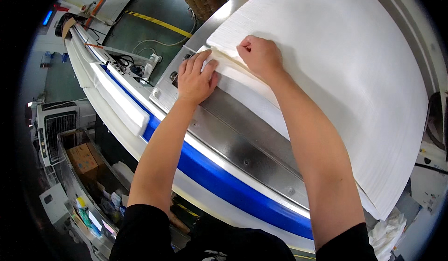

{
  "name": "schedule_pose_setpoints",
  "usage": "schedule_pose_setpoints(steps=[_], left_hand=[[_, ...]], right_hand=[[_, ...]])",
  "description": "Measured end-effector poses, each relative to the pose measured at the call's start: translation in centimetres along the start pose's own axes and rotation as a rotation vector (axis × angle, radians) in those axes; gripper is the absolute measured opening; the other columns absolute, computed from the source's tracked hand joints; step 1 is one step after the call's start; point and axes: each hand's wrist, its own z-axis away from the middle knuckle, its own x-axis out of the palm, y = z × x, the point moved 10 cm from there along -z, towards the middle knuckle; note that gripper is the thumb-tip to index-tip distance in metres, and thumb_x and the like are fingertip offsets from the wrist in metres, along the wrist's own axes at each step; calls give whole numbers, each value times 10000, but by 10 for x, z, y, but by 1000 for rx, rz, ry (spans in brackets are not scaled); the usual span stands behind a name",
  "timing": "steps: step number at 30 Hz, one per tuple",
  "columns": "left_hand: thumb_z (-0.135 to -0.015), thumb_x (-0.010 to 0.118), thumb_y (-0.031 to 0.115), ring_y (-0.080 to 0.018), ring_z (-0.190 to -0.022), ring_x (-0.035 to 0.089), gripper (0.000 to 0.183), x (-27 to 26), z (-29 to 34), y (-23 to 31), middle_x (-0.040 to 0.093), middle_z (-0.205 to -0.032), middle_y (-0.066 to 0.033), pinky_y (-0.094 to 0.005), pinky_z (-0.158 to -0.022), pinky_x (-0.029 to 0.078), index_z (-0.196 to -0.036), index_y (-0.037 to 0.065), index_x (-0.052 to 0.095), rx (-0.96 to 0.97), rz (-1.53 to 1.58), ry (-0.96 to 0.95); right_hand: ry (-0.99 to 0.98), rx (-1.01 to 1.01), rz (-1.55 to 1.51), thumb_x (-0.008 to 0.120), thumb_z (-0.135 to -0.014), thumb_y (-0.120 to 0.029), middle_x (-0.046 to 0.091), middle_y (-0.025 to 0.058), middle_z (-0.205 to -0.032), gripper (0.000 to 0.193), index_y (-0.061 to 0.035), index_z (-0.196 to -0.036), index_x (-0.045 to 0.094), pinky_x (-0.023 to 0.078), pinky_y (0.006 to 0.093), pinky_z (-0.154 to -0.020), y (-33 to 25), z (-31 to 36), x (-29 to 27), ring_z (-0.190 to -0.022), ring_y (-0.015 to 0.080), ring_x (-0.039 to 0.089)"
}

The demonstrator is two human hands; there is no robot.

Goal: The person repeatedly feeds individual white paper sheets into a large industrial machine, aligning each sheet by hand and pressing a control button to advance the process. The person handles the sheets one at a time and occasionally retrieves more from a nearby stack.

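Before us stretches a table (224, 130), with the sheets (345, 74) lying on it and reaching away to the right. Our left hand (196, 76) is at the sheets' left end, over the table; our right hand (262, 58) is at the sheets, just to its right. A long rail (224, 181) runs between the table and us. Beyond the table's left end, on the floor (161, 4), stand a bundle (200, 0) and, nearer us, a hose (161, 41). Well to our left, an air cooler (60, 125) stands behind a cardboard box (81, 158).
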Motion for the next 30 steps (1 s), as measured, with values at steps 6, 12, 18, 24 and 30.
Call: schedule_pose_setpoints(steps=[6, 12, 18, 24, 30], left_hand=[[-662, 641, 125, -246, -1132, 531, 288, -6, 1, 5, 568, -1209, -56, -419, -988, 371, -932, 114, 544, 202, 20, -159], [-679, 680, 114, -297, -1130, 529, 484, 16, -9, 0, 576, -1192, -119, -464, -992, 363, -1144, 92, 547, 158, -99, -603], [-727, 646, 63, -296, -1104, 554, 596, 62, -25, 16, 576, -1219, -104, -453, -980, 394, -1273, 260, 507, 273, -431, -930], [-859, 486, 59, -326, -904, 632, 284, 124, -18, -32, 650, -1024, -143, -424, -797, 497, -1072, 120, 663, 370, -362, -820], [-893, 455, 64, -376, -926, 598, 217, 148, -17, -127, 638, -978, -193, -455, -788, 479, -1026, 16, 618, 352, -458, -678]], right_hand=[[24, -27, 43, 569, -873, -265, 662, 143, -857, 210, -76, -897, 658, 499, 414, -679, 20, 134, -30, -778, 338, 629], [179, 425, 466, 408, -955, -399, 664, 161, -912, 417, -81, -940, 677, 417, 520, -902, 167, 333, -137, -890, 336, 626], [140, 763, 688, 341, -973, -427, 671, 156, -840, 517, -79, -856, 704, 354, 510, -980, 327, 521, -267, -892, 315, 630], [175, 996, 760, 272, -979, -471, 675, 166, -856, 597, -82, -844, 703, 317, 455, -1031, 446, 667, -370, -909, 321, 625], [12, 1154, 769, 223, -983, -479, 666, 171, -1012, 633, -66, -918, 699, 219, 451, -1107, 519, 752, -422, -977, 299, 628]])
